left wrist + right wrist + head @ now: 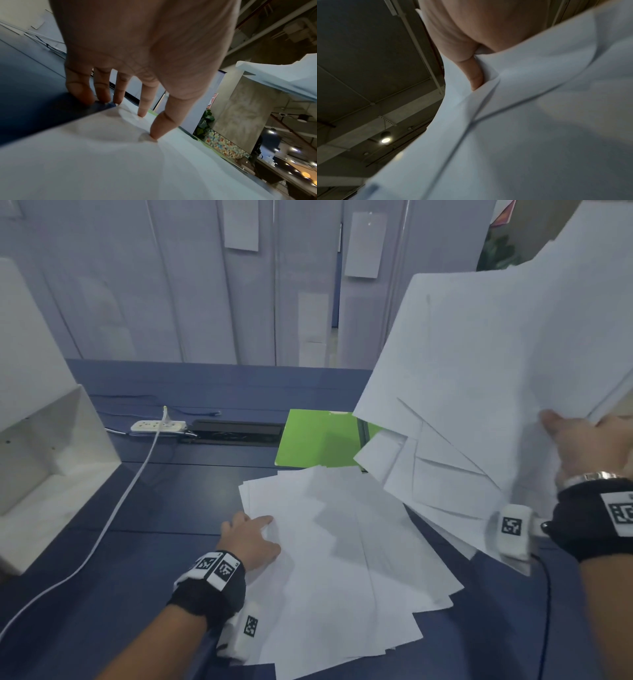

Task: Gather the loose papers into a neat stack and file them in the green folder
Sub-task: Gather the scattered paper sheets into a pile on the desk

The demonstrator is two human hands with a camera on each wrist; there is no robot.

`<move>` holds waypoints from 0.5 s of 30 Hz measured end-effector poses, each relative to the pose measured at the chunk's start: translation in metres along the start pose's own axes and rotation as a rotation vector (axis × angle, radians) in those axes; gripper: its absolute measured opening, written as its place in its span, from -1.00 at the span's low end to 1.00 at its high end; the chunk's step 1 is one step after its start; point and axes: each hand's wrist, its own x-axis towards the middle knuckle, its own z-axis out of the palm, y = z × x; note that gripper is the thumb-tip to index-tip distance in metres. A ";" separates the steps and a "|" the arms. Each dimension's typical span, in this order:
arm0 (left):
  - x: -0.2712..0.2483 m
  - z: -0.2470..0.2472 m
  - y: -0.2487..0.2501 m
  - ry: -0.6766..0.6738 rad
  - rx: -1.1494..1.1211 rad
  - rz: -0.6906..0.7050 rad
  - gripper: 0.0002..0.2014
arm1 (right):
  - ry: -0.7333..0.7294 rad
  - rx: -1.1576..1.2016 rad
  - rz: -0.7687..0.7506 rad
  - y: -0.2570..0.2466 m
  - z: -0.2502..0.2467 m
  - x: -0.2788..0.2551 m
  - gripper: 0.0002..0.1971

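white papers [342,559] | left hand [251,537] flat, fingers pressing | right hand [589,446] raised, gripping lifted sheets [496,364]

Dim bluish light, wrist views blurred, perhaps motion-smeared, edges warped

The desk [144,542] is dark blue. On it lies a spread of plain white papers [342,559], unprinted, and the lifted sheaf of papers [479,371] is the same blank white, shading to pale grey-blue in the wrist views. The folder [315,443] is bright green with a small white label at its far edge. The power strip [157,425] is white, as is its cable [113,518]. The shelf unit [44,446] is white. Both wrist straps [209,594] are black and carry white blocks printed with black-and-white square code patterns. A silver watch band [592,477] shows above the right strap. The partition panels [188,285] are pale grey-blue. Far off in the left wrist view is a wall of many-coloured small tiles [224,146].
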 end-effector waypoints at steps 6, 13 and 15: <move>0.005 0.000 0.007 -0.015 -0.031 0.062 -0.21 | -0.264 -0.071 0.116 0.036 0.048 -0.015 -0.57; 0.022 -0.015 -0.001 0.060 -0.647 -0.026 -0.58 | -0.526 -0.213 0.416 0.134 0.093 -0.034 -0.27; 0.024 -0.020 0.000 0.021 -0.862 -0.104 -0.70 | -0.622 -0.264 0.501 0.145 0.098 -0.044 -0.31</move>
